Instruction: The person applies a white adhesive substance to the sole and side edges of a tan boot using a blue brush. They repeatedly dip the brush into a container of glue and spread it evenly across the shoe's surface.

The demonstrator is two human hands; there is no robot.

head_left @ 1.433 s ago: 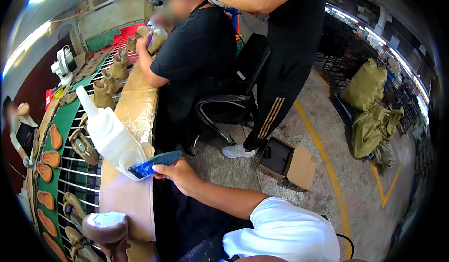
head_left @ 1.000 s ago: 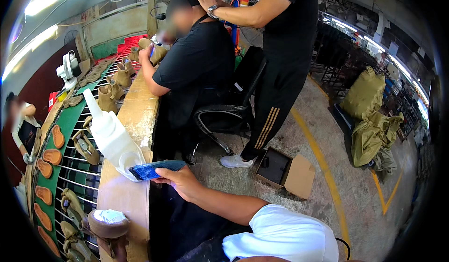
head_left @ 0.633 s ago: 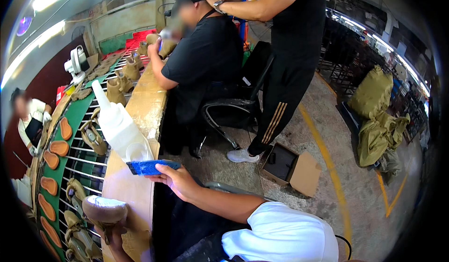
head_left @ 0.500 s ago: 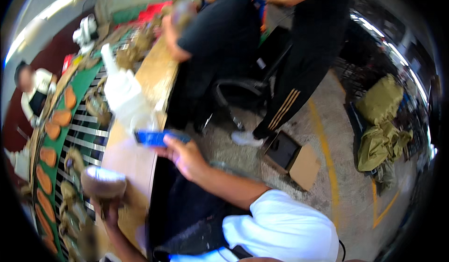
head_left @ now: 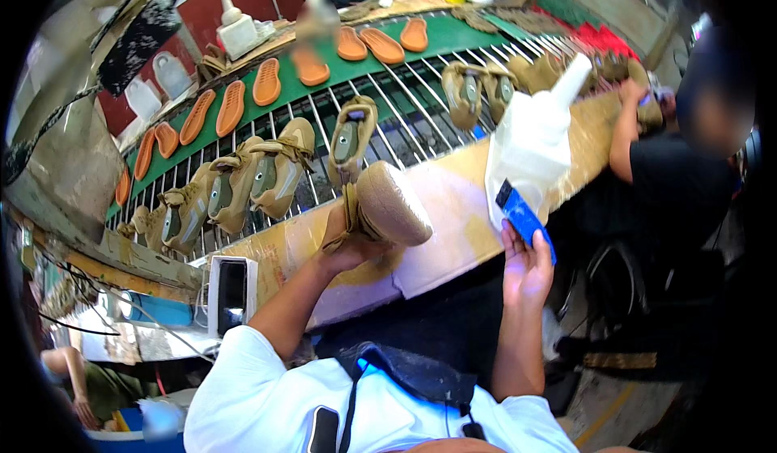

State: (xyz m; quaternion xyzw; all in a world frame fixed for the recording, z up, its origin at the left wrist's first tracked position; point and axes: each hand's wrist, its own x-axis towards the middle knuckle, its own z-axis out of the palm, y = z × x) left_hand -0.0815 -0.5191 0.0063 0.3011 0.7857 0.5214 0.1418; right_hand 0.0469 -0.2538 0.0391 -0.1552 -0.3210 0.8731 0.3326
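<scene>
My left hand (head_left: 346, 249) grips a tan shoe upper (head_left: 395, 204) from below, above the bench. Its pale, shiny underside faces to the right, and the laces hang by my fingers. In my right hand (head_left: 528, 271) is a flat blue-handled brush (head_left: 529, 225), its short dark bristles pointing up and left. The brush overlaps the lower part of a white squeeze bottle (head_left: 530, 141) with a long nozzle, which lies tilted or stands at the bench edge. Whether the brush touches the bottle, I cannot tell.
Beyond the wooden bench (head_left: 461, 218) runs a metal roller rack with several tan shoes (head_left: 279, 166). Orange soles (head_left: 266, 82) line a green belt behind it. A second white bottle (head_left: 235, 32) stands at the far side. Co-workers sit opposite and at right.
The view has swung left, so the bench and rack now lie across the front. I still hold the shoe upper in my left hand and the brush in my right.
</scene>
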